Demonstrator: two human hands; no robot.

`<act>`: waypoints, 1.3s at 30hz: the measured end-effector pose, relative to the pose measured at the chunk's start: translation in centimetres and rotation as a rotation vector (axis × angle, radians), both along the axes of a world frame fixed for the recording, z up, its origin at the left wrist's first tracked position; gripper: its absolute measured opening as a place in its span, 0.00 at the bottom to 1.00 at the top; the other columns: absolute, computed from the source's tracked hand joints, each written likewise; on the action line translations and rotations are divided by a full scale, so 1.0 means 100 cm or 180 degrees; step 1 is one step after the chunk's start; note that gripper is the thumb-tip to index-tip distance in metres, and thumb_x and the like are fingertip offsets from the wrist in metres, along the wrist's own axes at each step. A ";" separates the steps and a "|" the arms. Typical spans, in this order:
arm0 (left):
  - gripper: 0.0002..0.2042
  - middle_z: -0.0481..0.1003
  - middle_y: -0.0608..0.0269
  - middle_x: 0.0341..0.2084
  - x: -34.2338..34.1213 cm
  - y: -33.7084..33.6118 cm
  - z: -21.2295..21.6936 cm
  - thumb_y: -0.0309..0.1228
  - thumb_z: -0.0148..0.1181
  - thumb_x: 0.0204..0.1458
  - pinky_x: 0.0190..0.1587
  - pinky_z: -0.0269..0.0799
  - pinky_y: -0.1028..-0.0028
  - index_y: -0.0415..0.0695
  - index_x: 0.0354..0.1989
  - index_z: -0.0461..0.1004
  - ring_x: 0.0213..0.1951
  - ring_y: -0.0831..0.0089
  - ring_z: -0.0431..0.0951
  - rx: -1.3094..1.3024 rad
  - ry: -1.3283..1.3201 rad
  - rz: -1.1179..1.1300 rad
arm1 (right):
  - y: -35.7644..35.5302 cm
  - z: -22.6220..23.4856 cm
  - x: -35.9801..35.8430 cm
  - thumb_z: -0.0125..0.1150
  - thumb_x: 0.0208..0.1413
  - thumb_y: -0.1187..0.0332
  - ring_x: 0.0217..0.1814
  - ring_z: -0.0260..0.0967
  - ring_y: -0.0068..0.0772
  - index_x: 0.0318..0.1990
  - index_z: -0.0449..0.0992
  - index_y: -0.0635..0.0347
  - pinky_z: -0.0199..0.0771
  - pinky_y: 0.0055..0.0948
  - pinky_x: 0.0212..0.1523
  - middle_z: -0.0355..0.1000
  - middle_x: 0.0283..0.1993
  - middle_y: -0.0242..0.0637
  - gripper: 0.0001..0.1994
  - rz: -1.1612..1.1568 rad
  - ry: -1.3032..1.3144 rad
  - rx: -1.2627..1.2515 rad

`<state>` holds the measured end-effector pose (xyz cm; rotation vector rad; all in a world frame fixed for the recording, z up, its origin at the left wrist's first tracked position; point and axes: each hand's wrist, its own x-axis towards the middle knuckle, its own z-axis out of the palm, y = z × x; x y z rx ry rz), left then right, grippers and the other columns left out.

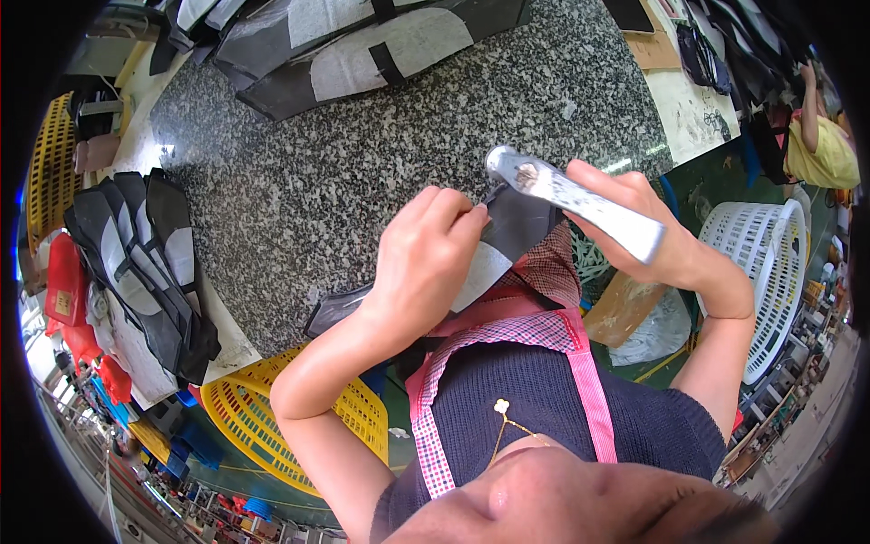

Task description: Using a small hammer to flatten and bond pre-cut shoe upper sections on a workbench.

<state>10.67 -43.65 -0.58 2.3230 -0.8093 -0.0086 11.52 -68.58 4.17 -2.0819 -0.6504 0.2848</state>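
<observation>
My right hand [634, 213] is closed around a hammer, whose handle is mostly hidden beneath its head. The silver hammer head [594, 207] has its round end over the edge of a black sheet piece [523, 222] with a light grey patch. With fingertips pinched together, my left hand [426, 254] holds that piece at its upper edge, close to the hammer. The piece lies along the near edge of the speckled stone tabletop [344, 181], partly covered by my left hand and forearm.
Similar black and grey pieces lie stacked at the far edge [381, 68], and another stack [136, 263] sits at the left. A yellow basket [272, 426] stands below left, a white basket [770, 272] at right. Another person [820, 145] is at the far right.
</observation>
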 end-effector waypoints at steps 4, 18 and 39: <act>0.08 0.74 0.57 0.30 0.006 0.002 0.001 0.21 0.66 0.47 0.33 0.75 0.65 0.37 0.36 0.79 0.31 0.59 0.76 0.0076 -0.0092 -0.0255 | 0.004 -0.005 0.000 0.54 0.58 0.71 0.29 0.72 0.64 0.41 0.65 0.65 0.71 0.53 0.29 0.70 0.22 0.56 0.08 0.0372 0.0682 -0.0851; 0.04 0.75 0.57 0.26 0.010 0.029 0.015 0.24 0.67 0.47 0.31 0.75 0.62 0.39 0.31 0.81 0.29 0.58 0.78 -0.0301 0.1573 0.0239 | 0.015 -0.006 -0.006 0.54 0.64 0.63 0.28 0.72 0.63 0.38 0.64 0.64 0.71 0.53 0.28 0.70 0.20 0.52 0.12 0.0397 0.0494 -0.1001; 0.06 0.76 0.55 0.25 0.035 -0.026 0.000 0.27 0.67 0.51 0.32 0.74 0.68 0.37 0.35 0.82 0.28 0.61 0.79 -0.0388 0.0523 0.0192 | -0.013 -0.017 -0.008 0.53 0.67 0.63 0.31 0.70 0.64 0.44 0.72 0.65 0.68 0.44 0.27 0.68 0.25 0.56 0.12 -0.0638 0.0115 -0.0538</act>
